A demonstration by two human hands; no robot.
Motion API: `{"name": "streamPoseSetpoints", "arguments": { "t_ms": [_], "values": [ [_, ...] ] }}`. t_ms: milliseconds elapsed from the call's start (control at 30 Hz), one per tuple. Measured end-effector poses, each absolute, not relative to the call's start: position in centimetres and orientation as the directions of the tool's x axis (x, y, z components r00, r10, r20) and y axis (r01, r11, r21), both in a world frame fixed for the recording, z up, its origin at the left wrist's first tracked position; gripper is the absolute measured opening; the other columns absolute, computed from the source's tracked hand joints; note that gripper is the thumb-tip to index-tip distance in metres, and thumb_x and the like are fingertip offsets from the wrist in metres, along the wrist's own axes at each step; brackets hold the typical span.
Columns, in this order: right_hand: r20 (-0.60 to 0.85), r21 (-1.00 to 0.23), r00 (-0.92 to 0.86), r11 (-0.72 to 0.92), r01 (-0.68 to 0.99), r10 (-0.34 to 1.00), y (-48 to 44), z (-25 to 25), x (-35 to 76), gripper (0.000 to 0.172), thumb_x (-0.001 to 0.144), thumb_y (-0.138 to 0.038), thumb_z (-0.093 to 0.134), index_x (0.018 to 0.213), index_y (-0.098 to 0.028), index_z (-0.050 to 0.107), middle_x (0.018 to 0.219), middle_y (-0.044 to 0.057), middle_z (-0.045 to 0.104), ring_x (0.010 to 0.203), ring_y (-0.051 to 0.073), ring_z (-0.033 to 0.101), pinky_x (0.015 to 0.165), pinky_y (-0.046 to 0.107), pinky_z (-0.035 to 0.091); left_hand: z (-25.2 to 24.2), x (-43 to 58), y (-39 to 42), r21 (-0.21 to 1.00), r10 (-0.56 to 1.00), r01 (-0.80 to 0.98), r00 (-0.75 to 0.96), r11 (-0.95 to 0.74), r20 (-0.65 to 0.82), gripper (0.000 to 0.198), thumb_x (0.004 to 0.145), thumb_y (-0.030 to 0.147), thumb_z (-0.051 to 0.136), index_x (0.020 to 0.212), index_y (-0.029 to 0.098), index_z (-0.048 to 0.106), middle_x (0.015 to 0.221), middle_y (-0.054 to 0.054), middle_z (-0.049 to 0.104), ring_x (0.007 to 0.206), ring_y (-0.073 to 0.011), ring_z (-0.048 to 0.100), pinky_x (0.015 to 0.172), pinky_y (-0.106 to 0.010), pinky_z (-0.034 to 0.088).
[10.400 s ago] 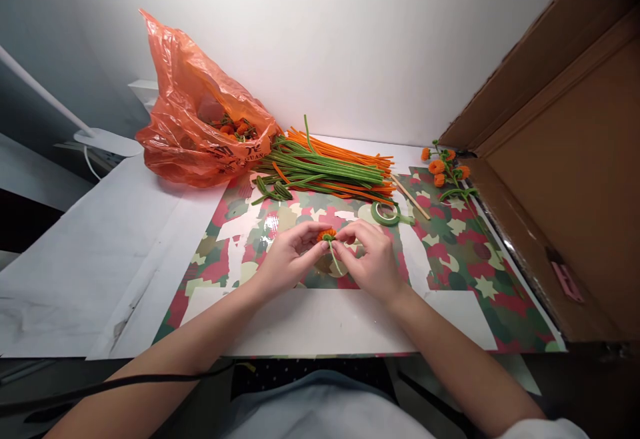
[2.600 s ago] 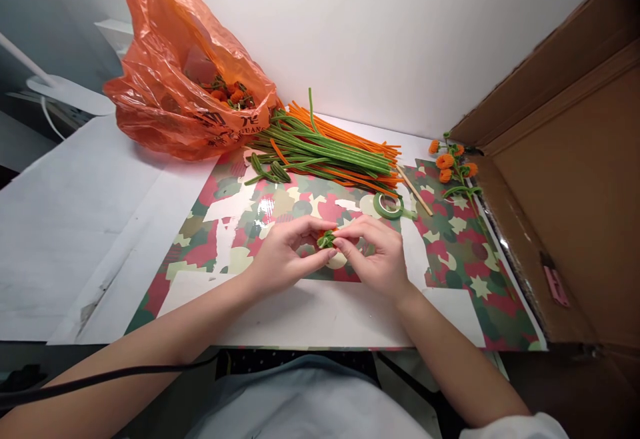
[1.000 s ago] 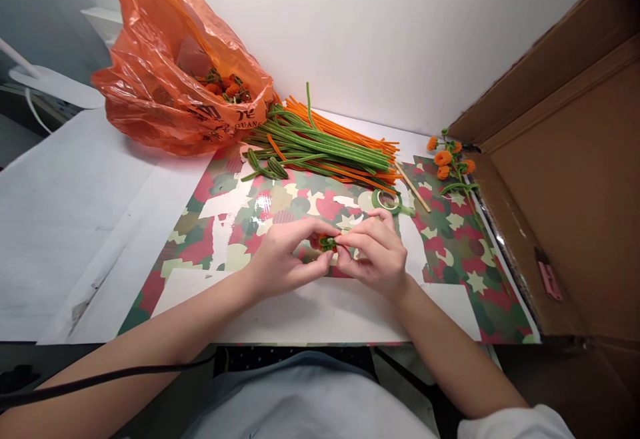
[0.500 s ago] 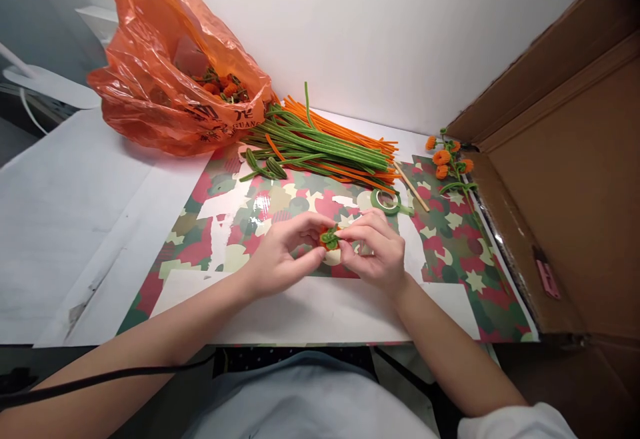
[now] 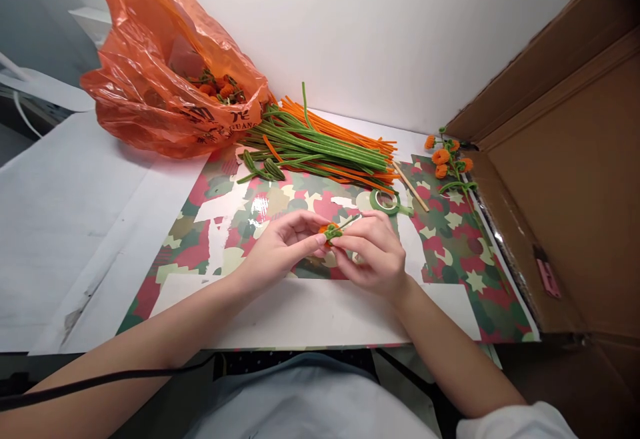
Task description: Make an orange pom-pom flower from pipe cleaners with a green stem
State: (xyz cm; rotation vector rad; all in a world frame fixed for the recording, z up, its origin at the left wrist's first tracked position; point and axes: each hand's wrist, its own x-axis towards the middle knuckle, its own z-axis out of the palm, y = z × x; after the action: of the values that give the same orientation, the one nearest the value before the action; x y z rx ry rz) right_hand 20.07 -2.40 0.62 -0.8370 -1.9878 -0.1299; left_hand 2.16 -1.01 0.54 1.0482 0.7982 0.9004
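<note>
Between my hands is a small orange and green flower [image 5: 331,232], its thin green stem pointing up to the right. My left hand [image 5: 285,242] pinches the flower from the left with thumb and fingers. From the right, my right hand [image 5: 373,249] grips the flower's green part with its fingertips. Just beyond my right hand lies a roll of green tape [image 5: 385,202]. A bundle of green and orange fuzzy stems [image 5: 330,142] lies farther back, with green looped leaf pieces [image 5: 265,168] at its left end.
An orange plastic bag [image 5: 175,85] holding orange flowers stands at the back left. A wooden stick [image 5: 411,187] lies near a finished-looking orange flower sprig [image 5: 441,157]. Cardboard [image 5: 565,192] borders the right, with a pink cutter [image 5: 549,279] on it.
The flower has turned in my fingers, and its green stem now shows pointing up to the right. My left thumb has moved onto the flower. The view has shifted slightly.
</note>
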Motion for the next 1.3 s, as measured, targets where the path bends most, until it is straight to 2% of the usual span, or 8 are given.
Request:
{"name": "streamPoseSetpoints", "arguments": {
  "t_ms": [167, 433, 800, 1100, 1300],
  "values": [
    [0.785, -0.32, -0.274, 0.743, 0.588, 0.555, -2.52, 0.9, 19.79, 0.008, 0.08, -0.014, 0.064, 0.081, -0.022, 0.06, 0.071, 0.0, 0.069, 0.066, 0.015, 0.064, 0.082, 0.039, 0.049, 0.3, 2.17, -1.11, 0.929, 0.907, -0.282, 0.406, 0.238, -0.109, 0.023, 0.073, 0.028, 0.077, 0.083, 0.018, 0.058, 0.076, 0.003, 0.06, 0.066, -0.0115, 0.065, 0.062, -0.024, 0.057],
    [0.779, -0.334, -0.177, 0.638, 0.694, 0.601, -3.13, 0.83, 19.06, 0.008, 0.078, -0.017, 0.067, 0.075, -0.022, 0.06, 0.072, 0.0, 0.07, 0.065, 0.016, 0.063, 0.08, 0.039, 0.045, 0.74, 2.49, -1.35, 0.944, 0.943, -0.306, 0.332, 0.126, -0.019, 0.025, 0.069, 0.023, 0.08, 0.074, 0.018, 0.056, 0.073, 0.004, 0.056, 0.06, -0.0084, 0.06, 0.051, -0.019, 0.053],
    [0.821, -0.29, -0.222, 0.719, 0.631, 0.526, -2.76, 0.52, 19.36, 0.013, 0.08, -0.014, 0.067, 0.074, -0.023, 0.06, 0.068, -0.004, 0.068, 0.063, 0.012, 0.063, 0.085, 0.038, 0.048, 0.61, 2.52, -1.4, 0.968, 0.952, -0.239, 0.307, 0.081, -0.004, 0.027, 0.067, 0.029, 0.081, 0.073, 0.018, 0.057, 0.073, 0.002, 0.058, 0.06, -0.0094, 0.058, 0.045, -0.018, 0.049],
    [0.821, -0.305, -0.234, 0.747, 0.591, 0.52, -2.67, 0.28, 19.41, 0.015, 0.078, -0.011, 0.066, 0.073, -0.022, 0.059, 0.065, -0.003, 0.067, 0.061, 0.012, 0.062, 0.082, 0.037, 0.051, 0.65, 2.49, -1.47, 0.968, 0.949, -0.239, 0.314, 0.08, -0.001, 0.025, 0.069, 0.028, 0.08, 0.072, 0.019, 0.058, 0.073, 0.002, 0.058, 0.058, -0.009, 0.057, 0.046, -0.019, 0.049],
    [0.798, -0.386, -0.186, 0.723, 0.573, 0.573, -2.59, 0.59, 19.41, 0.008, 0.079, -0.017, 0.066, 0.077, -0.022, 0.061, 0.068, -0.001, 0.068, 0.063, 0.014, 0.062, 0.08, 0.039, 0.052, 0.4, 2.46, -1.32, 0.947, 0.942, -0.279, 0.331, 0.158, -0.06, 0.027, 0.07, 0.03, 0.079, 0.077, 0.019, 0.056, 0.071, 0.003, 0.06, 0.061, -0.0108, 0.062, 0.058, -0.024, 0.056]
  ]
}}
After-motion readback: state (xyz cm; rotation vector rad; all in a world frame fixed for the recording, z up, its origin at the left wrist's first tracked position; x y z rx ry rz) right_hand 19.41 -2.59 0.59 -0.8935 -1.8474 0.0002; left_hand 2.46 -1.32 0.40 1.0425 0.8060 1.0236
